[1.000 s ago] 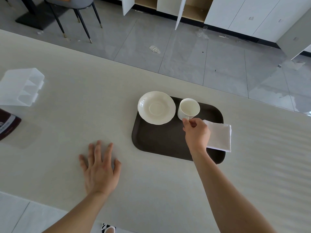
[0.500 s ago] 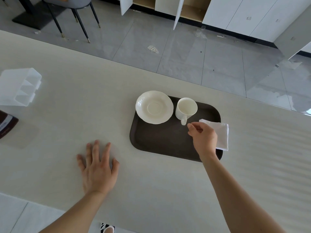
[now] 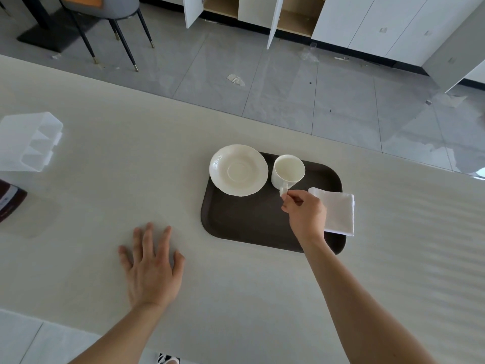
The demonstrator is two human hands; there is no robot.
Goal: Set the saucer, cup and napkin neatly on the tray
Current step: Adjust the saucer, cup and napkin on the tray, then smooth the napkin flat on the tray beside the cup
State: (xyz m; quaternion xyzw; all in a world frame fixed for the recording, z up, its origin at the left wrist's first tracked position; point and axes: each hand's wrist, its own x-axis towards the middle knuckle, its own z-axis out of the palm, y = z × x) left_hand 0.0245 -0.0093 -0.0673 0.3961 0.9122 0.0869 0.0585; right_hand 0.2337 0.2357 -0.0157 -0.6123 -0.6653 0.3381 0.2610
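Note:
A dark brown tray [image 3: 244, 227] lies on the pale table. A cream saucer [image 3: 238, 169] rests on its far left corner, overhanging the rim. An empty cream cup [image 3: 288, 170] stands upright on the tray just right of the saucer, handle pointing toward me. My right hand [image 3: 305, 212] is over the tray, thumb and forefinger pinched on the cup's handle. A folded white napkin [image 3: 337, 211] lies at the tray's right side, sticking out past the rim and partly hidden by that hand. My left hand [image 3: 151, 266] lies flat on the table, fingers spread, left of the tray.
A clear plastic organiser [image 3: 29, 141] and a dark red box [image 3: 9, 200] sit at the table's left edge. Beyond the table's far edge are a grey tiled floor, a chair [image 3: 105, 11] and white cabinets [image 3: 367, 19] with open doors.
My right hand drew back a little from the cup handle, then returned and pinched it. The cup's handle has turned slightly toward me. My left hand stayed flat.

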